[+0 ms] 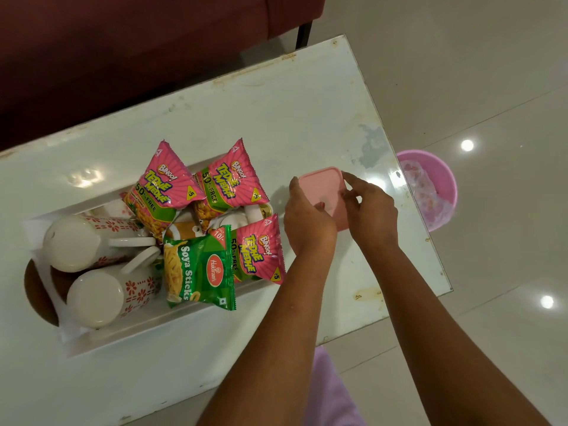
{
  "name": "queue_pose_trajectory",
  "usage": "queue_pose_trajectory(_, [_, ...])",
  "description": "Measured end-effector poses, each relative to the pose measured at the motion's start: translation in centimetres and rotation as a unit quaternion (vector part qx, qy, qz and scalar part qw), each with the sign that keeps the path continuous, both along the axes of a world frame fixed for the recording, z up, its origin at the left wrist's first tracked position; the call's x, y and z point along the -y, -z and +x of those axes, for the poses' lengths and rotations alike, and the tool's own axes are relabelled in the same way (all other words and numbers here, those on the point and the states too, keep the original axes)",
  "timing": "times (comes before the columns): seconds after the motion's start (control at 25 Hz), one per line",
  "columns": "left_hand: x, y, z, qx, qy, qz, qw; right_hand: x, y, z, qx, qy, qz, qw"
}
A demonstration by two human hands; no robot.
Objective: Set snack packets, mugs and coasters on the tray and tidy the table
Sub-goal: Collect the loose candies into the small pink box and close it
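Note:
A white tray on the white table holds two floral mugs lying on their sides, one mug behind the other mug. Three pink Bingo packets lie in it: one, another, a third. A green Soya Sticks packet rests among them. To the right of the tray sits a pink lidded box. My left hand and my right hand both grip the box from either side.
A pink bucket with a crumpled plastic bag stands on the tiled floor beyond the table's right edge. A dark red sofa runs along the far side. A brown round coaster pokes out under the tray's left end.

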State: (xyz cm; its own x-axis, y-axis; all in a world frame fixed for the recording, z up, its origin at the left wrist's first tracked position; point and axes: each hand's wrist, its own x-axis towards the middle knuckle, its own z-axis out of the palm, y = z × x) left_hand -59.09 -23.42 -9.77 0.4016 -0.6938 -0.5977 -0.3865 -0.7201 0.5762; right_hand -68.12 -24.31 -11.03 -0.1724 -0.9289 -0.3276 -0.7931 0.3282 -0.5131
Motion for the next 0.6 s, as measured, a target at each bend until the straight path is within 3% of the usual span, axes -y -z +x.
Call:
queue_pose_trajectory(0.2, [-0.1,1.0,0.5,-0.085,-0.116,-0.020,0.989,0.9,0.3,-1.0,0.076,0.022,0.052,0.996])
queue_pose_trajectory(0.36, [-0.1,1.5,0.7,-0.124,-0.161,-0.043,0.978,1.7,0.3,-1.3,0.083,0.044,0.080,0.992])
queue_pose_trajectory(0.6, [0.3,0.5,0.1,-0.060,-0.113,-0.047,0.991,1.8,0.3,-1.6,0.105,0.080,0.114,0.985])
